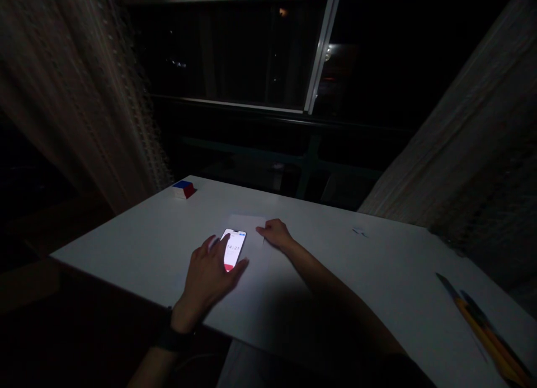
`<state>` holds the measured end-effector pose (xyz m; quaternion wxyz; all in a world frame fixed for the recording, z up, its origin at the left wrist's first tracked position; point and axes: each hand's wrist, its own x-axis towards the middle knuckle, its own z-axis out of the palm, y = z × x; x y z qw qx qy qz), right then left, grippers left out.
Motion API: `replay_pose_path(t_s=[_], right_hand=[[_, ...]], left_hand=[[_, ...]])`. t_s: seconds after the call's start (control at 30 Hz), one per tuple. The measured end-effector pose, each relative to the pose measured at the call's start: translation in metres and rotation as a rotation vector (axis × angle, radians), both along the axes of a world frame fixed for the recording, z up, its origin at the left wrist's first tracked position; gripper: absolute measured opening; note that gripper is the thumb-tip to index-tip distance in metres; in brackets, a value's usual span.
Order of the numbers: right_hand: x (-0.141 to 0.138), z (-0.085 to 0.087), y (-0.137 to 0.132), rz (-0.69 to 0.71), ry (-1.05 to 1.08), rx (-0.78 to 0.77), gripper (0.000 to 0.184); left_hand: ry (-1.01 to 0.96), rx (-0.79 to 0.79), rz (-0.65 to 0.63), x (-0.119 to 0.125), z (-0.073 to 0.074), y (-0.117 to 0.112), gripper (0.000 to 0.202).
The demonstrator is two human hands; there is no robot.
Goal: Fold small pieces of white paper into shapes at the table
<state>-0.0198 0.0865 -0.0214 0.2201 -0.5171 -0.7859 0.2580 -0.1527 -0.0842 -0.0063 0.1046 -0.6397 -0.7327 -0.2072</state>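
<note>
While your left hand (208,273) spans the phone (237,242), its grip is spread apart. The phone lies lit and face up on the paper (248,221), upon the bench (138,237). Your right hand (274,232) is at the paper's right edge; whether its grip is clamped cannot be told. Judged done: phone on and set down. Judged outstanding: its handling, unfinished. The cube (183,189) sits apart, untouched.

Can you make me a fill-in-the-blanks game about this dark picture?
1. The hand over the phone is the person's ___ hand.
2. The glowing screen is ___ near its bottom.
3. The top of the cube is ___.

Missing words: left; red; blue.
</note>
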Motion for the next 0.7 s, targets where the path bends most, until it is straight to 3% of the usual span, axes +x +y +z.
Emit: replay_pose_path(t_s=[0.2, 0.4, 0.7], right_hand=[[-0.001, 0.000, -0.001, 0.004, -0.041, 0.039, 0.030], [0.003, 0.005, -0.004, 0.033, -0.059, 0.058, 0.029], [0.038, 0.000, 0.014, -0.083, 0.285, -0.103, 0.023]], left_hand=[[0.058, -0.060, 0.177, 0.012, 0.004, -0.008, 0.069], [0.063, -0.098, 0.230, 0.015, 0.004, -0.009, 0.062], [0.073, -0.082, 0.227, 0.015, 0.001, -0.010, 0.058]])
